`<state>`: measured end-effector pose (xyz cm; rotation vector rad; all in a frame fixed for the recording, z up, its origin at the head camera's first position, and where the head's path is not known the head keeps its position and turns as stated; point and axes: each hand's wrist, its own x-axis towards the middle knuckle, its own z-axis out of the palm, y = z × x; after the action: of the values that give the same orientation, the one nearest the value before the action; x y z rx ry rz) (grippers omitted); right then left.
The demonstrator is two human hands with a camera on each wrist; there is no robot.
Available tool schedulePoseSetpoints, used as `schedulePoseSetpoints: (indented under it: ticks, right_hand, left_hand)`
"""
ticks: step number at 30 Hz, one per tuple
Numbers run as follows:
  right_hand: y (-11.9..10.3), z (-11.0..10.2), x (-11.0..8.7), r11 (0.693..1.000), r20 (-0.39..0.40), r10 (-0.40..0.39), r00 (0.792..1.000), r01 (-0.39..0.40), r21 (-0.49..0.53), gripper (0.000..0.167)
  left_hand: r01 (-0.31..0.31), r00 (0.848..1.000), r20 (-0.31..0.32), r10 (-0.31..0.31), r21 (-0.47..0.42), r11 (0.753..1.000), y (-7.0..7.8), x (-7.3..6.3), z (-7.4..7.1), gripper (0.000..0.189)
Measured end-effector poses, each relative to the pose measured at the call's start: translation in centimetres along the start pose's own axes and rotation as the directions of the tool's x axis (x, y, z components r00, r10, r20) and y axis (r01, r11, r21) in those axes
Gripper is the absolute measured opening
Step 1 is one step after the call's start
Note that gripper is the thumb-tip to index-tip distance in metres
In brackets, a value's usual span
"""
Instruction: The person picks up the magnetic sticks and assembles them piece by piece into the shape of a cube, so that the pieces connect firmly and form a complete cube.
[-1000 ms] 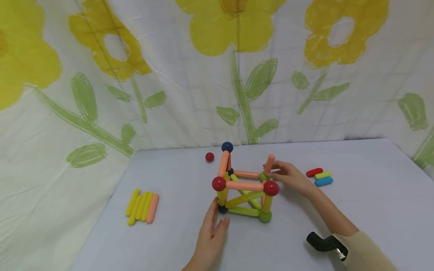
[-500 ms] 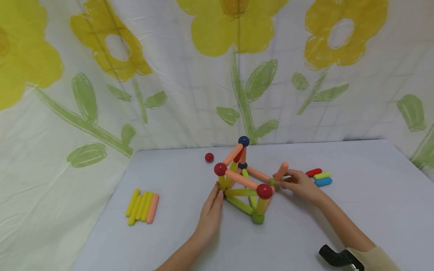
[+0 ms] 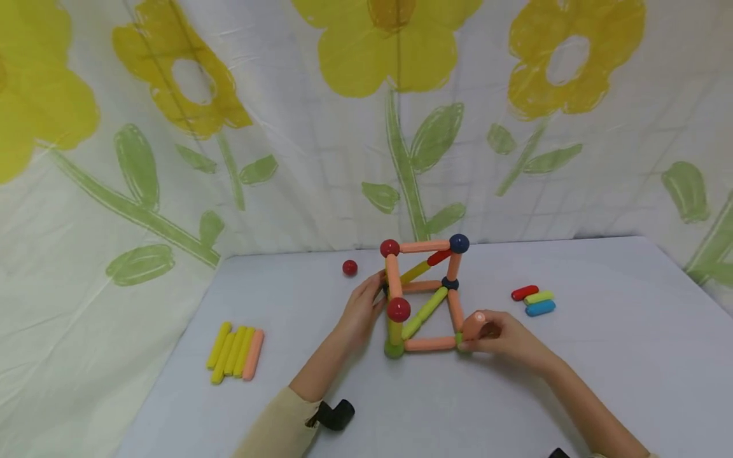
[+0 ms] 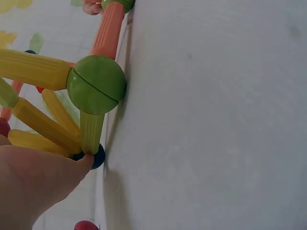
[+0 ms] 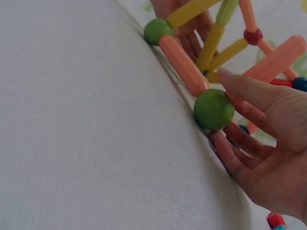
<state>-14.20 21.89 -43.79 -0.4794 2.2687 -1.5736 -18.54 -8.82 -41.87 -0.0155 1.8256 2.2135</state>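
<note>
A cube-like building-toy frame of coloured sticks and balls stands mid-table, a salmon stick [image 3: 429, 344] along its near bottom edge. My left hand [image 3: 356, 313] grips its far left bottom corner, thumb on the dark blue ball [image 4: 99, 157] and the end of a lime stick [image 4: 91, 133]; most of its other fingers are hidden. At the near right corner my right hand [image 3: 518, 341] holds a green ball [image 5: 214, 109], fingers below and thumb beside a raised salmon stick [image 5: 276, 60]. That stick's top end is free. Red balls [image 3: 399, 310] top the left side.
Several yellow sticks [image 3: 230, 352] and one salmon stick [image 3: 253, 355] lie at the left. A loose red ball [image 3: 350, 268] sits behind the frame. Short red [image 3: 525, 292], lime [image 3: 539, 297] and blue [image 3: 541, 308] sticks lie at the right. A flowered cloth [image 3: 321, 191] hangs behind.
The frame has turned clockwise on the table, its red-topped side swinging to the left. My left hand has moved farther back with its corner; my right hand has come nearer with the green ball.
</note>
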Motion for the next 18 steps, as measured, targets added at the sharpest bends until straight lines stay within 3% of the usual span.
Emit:
schedulePoseSetpoints:
  ticks: [7,10,13,15,18]
  right_hand:
    - [0.1,0.3,0.0,0.999,-0.008,0.017,1.0,-0.016,0.041,0.035]
    - [0.2,0.3,0.0,0.998,0.002,0.02,1.0,-0.02,0.053,0.035]
    - [0.2,0.3,0.0,0.998,0.007,0.025,1.0,-0.026,0.061,0.035]
    - [0.2,0.3,0.1,0.998,0.008,0.026,1.0,-0.026,0.062,0.035]
    - [0.3,0.3,0.0,0.998,0.007,0.015,1.0,-0.015,0.059,0.034]
  left_hand:
    - [-0.018,0.999,-0.043,0.02,0.027,0.999,0.2,1.1,-0.1,0.049]
    - [-0.073,0.991,-0.103,0.083,0.101,0.992,0.7,1.6,-0.7,0.047]
    - [-0.17,0.962,-0.179,0.206,0.201,0.965,1.3,2.5,-1.5,0.044]
    - [-0.227,0.929,-0.228,0.291,0.271,0.935,1.6,3.2,-2.2,0.042]
    - [-0.257,0.874,-0.306,0.377,0.366,0.895,1.9,4.1,-3.2,0.039]
